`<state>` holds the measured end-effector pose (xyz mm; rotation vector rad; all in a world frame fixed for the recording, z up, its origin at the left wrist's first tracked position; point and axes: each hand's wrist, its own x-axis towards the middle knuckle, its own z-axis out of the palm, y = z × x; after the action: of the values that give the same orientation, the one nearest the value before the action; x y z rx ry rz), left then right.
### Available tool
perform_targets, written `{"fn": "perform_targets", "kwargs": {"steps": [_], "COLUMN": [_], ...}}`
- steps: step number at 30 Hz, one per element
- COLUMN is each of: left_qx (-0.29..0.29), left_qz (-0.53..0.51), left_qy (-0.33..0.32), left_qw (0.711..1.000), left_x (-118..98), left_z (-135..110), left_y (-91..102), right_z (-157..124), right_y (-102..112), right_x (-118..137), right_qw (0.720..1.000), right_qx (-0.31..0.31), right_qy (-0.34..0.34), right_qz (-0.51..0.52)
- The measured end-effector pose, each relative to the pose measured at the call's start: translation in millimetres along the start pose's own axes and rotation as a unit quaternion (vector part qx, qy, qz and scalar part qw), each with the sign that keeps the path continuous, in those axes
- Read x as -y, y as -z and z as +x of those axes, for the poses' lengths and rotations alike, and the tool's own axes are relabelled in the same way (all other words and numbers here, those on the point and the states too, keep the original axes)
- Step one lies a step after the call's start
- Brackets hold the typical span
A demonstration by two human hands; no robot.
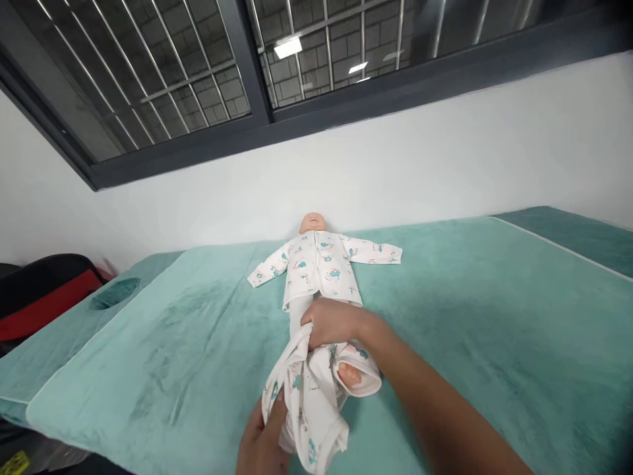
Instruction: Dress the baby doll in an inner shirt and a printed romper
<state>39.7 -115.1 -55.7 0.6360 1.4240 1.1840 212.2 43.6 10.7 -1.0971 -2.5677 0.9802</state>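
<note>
So the doll [313, 223] is flat on its back on a green plush-covered bed [469, 316], head up near the white wall [405, 158], patterned jacket [324, 264] on, arms spread. Right hand [336, 322] has its fingers closed on the matching bunched pants [311, 396] around the legs, with a bare foot [349, 374] in one opening. Left hand [264, 432] is at the lower end, but cloth hides its fingertips, so I can't tell how tight that grip is. Right hand also blocks part of the legs. Barred window [267, 122] above, red-and-black thing [49, 303] off left.
</note>
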Motion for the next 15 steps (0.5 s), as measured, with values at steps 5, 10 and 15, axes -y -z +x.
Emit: {"fn": "perform_targets", "kwargs": {"steps": [5, 10, 15], "left_qx": [-0.017, 0.032, 0.028], "left_qz": [0.017, -0.026, 0.019], "left_qy": [-0.01, -0.005, -0.073], "left_qw": [1.0, 0.999, 0.997], "left_x": [-19, -30, -46], "left_z": [13, 16, 21], "left_y": [-9.4, -24.1, -31.0], "right_z": [1, -1, -8], "right_y": [-2, 5, 15], "right_x": [8, 5, 0], "right_qw": [0.995, 0.999, 0.983], "right_qx": [-0.036, -0.026, -0.011], "right_qy": [-0.005, 0.04, 0.043], "right_qz": [-0.089, 0.011, 0.176]}}
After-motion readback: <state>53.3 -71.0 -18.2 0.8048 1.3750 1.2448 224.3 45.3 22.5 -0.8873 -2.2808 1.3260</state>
